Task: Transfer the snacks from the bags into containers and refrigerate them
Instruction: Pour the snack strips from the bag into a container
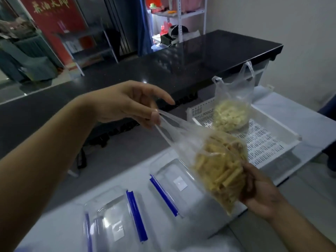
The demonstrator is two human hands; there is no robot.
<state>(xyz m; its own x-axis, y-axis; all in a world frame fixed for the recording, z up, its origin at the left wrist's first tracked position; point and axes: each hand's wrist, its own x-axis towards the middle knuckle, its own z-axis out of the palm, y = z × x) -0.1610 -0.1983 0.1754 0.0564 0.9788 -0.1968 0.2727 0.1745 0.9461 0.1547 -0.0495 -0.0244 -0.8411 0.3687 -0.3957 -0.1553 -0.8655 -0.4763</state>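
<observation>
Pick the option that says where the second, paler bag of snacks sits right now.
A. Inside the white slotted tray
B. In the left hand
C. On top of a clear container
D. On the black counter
A: the paler bag of snacks stands inside the white slotted tray, apart from both hands and the bag they hold.

The left hand (131,104) is raised at mid-height, its bare forearm reaching in from the lower left, wrist bent, thumb and forefinger pressed together in a pinch while the other fingers fan out loosely. The right hand (258,188) comes in from the lower right, lower down, palm turned upward and fingers curled in a cupping grip
</observation>
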